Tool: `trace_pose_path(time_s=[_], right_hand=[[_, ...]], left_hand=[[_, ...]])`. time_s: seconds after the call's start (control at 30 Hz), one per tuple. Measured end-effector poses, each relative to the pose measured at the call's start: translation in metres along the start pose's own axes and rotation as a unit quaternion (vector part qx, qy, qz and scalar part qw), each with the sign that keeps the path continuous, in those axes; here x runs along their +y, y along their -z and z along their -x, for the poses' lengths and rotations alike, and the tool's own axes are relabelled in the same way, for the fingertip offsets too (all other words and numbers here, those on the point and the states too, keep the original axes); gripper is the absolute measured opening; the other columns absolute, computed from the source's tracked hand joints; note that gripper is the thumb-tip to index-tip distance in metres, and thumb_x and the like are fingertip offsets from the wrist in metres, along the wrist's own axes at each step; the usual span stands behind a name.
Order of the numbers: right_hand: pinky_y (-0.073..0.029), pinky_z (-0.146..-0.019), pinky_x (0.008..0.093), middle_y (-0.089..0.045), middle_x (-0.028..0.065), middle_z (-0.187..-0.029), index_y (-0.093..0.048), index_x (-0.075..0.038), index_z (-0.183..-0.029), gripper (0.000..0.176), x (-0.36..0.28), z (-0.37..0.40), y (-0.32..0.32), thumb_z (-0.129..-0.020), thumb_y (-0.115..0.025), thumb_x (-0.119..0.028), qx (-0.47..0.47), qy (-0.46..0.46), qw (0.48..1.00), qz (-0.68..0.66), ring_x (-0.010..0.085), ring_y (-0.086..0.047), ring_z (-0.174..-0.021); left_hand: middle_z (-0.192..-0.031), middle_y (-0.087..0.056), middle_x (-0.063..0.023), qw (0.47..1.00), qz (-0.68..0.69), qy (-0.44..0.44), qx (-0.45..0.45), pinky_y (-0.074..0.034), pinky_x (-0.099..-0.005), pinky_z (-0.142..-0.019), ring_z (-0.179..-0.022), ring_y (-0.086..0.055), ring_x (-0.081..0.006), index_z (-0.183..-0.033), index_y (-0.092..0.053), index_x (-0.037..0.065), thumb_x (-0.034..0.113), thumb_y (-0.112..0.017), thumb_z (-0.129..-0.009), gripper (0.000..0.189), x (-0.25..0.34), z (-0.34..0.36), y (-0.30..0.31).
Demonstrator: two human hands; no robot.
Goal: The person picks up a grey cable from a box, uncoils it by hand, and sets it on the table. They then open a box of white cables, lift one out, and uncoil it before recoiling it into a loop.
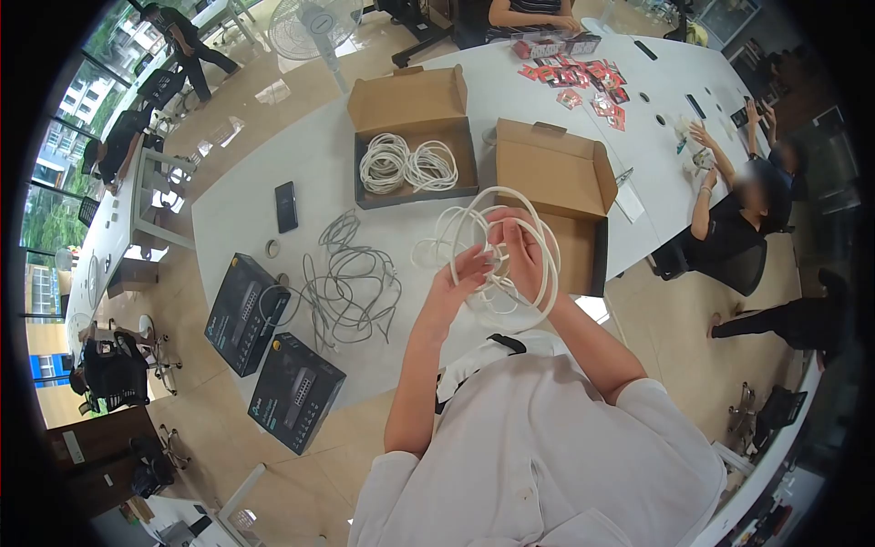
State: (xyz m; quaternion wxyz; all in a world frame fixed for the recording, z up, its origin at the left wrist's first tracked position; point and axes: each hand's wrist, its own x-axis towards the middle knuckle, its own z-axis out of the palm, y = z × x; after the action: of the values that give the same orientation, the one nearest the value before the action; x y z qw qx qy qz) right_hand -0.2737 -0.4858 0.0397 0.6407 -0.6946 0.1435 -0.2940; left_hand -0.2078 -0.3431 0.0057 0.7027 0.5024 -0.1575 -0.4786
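Note:
A white cable [550,264] hangs in loose loops around both hands, over the front of the table. My left hand [467,273] has its fingers bent against the cable near its middle. Just right of it, my right hand [518,244] is closed around part of the same loops. Behind the hands, an open cardboard box [415,114] holds two coiled white cables [386,164]. A second open box [576,251] stands right of the hands, its inside partly hidden by the loops and my right hand. A tangled grey cable [351,283] lies to the left.
Two black printed boxes [244,314] [297,392] lie at the table's left front edge. A phone [286,207] and tape rolls [272,248] are nearby. Red packets [597,82] lie far back. A person [743,201] sits at the right, another [531,13] at the back.

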Motion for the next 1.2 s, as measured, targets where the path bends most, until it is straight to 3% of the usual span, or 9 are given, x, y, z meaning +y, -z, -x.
trace_pose_path(time_s=[0.1, 0.3, 0.5, 0.7, 0.83, 0.87, 0.97, 1.17, 1.2], right_hand=[[-0.039, -0.062, 0.0239, -0.052, 0.0018, -0.071, -0.061, -0.001, -0.101, 0.029, -0.011, -0.001, -0.002, -0.100, -0.043, -0.024, -0.003, 0.003, 1.000, 0.008, 0.0094, -0.047, -0.068], [-0.045, -0.071, 0.0230, -0.056, 0.0012, -0.076, -0.059, -0.001, -0.107, 0.031, 0.007, -0.008, 0.004, -0.102, -0.040, -0.025, 0.012, -0.024, 1.000, 0.010, 0.0077, -0.053, -0.075], [-0.047, -0.075, 0.0245, -0.062, 0.0045, -0.081, -0.059, 0.000, -0.110, 0.031, -0.015, -0.003, 0.005, -0.101, -0.042, -0.024, 0.003, -0.001, 0.997, 0.076, 0.0112, -0.060, -0.081], [-0.047, -0.062, 0.0259, -0.063, 0.0062, -0.074, -0.062, 0.000, -0.104, 0.028, -0.024, -0.004, 0.004, -0.100, -0.043, -0.020, 0.029, 0.017, 0.997, 0.073, 0.0112, -0.060, -0.067], [-0.048, -0.067, 0.0271, -0.064, 0.0078, -0.076, -0.060, 0.002, -0.105, 0.030, -0.023, 0.007, -0.001, -0.101, -0.041, -0.021, 0.041, 0.015, 0.999, 0.028, 0.0129, -0.061, -0.070], [-0.049, -0.069, 0.0273, -0.064, 0.0083, -0.075, -0.060, 0.003, -0.104, 0.030, -0.026, 0.011, -0.001, -0.101, -0.041, -0.021, 0.038, 0.035, 0.998, 0.028, 0.0135, -0.062, -0.071], [-0.051, -0.065, 0.0300, -0.063, 0.0098, -0.073, -0.059, 0.003, -0.105, 0.036, -0.039, 0.023, -0.001, -0.101, -0.041, -0.028, 0.002, 0.082, 0.996, 0.030, 0.0184, -0.064, -0.070], [-0.053, -0.068, 0.0345, -0.062, 0.0109, -0.068, -0.059, 0.003, -0.101, 0.044, -0.052, 0.038, 0.012, -0.099, -0.042, -0.037, -0.060, 0.113, 0.990, 0.062, 0.0208, -0.063, -0.068], [-0.054, -0.069, 0.0349, -0.063, 0.0112, -0.070, -0.059, 0.003, -0.100, 0.044, -0.051, 0.039, 0.014, -0.099, -0.043, -0.038, -0.064, 0.128, 0.988, 0.064, 0.0218, -0.063, -0.068]], left_hand=[[-0.133, -0.050, -0.0163, 0.999, 0.019, -0.004, -0.029, -0.037, -0.0377, -0.104, -0.127, -0.046, -0.0260, -0.144, -0.028, 0.002, 0.017, -0.061, -0.082, 0.072, -0.001, 0.005, -0.014], [-0.151, -0.023, -0.0176, 0.994, 0.090, -0.047, -0.034, -0.023, -0.0409, -0.114, -0.135, -0.034, -0.0295, -0.149, 0.000, 0.006, 0.022, -0.066, -0.080, 0.097, -0.018, 0.008, -0.035], [-0.155, 0.001, -0.0186, 0.986, -0.007, -0.162, -0.051, -0.005, -0.0417, -0.116, -0.145, -0.002, -0.0289, -0.148, 0.014, 0.009, 0.024, -0.065, -0.083, 0.103, -0.032, 0.011, -0.047], [-0.155, 0.005, -0.0189, 0.970, 0.002, -0.229, -0.077, 0.000, -0.0407, -0.115, -0.144, 0.003, -0.0286, -0.148, 0.013, 0.007, 0.037, -0.052, -0.091, 0.092, -0.029, 0.019, -0.068], [-0.154, 0.009, -0.0214, 0.961, -0.078, -0.247, -0.101, 0.000, -0.0387, -0.115, -0.144, 0.006, -0.0298, -0.148, 0.009, 0.003, 0.038, -0.041, -0.097, 0.080, -0.035, 0.027, -0.074], [-0.155, 0.006, -0.0192, 0.958, -0.081, -0.249, -0.115, -0.001, -0.0378, -0.115, -0.144, 0.006, -0.0290, -0.147, 0.007, 0.000, 0.049, -0.030, -0.098, 0.079, -0.047, 0.023, -0.072], [-0.155, 0.001, -0.0163, 0.963, 0.016, -0.242, -0.118, -0.002, -0.0369, -0.115, -0.144, 0.003, -0.0274, -0.148, 0.004, 0.000, 0.053, -0.025, -0.098, 0.078, -0.076, 0.002, -0.068], [-0.154, -0.009, -0.0146, 0.994, 0.051, -0.039, -0.086, -0.006, -0.0351, -0.114, -0.144, -0.006, -0.0257, -0.149, -0.010, 0.004, 0.050, -0.028, -0.099, 0.070, -0.044, -0.014, -0.047], [-0.153, -0.008, -0.0209, 0.992, 0.014, -0.102, -0.071, -0.006, -0.0393, -0.113, -0.144, -0.003, -0.0320, -0.148, -0.015, 0.002, 0.043, -0.034, -0.099, 0.066, -0.041, -0.014, -0.046]])
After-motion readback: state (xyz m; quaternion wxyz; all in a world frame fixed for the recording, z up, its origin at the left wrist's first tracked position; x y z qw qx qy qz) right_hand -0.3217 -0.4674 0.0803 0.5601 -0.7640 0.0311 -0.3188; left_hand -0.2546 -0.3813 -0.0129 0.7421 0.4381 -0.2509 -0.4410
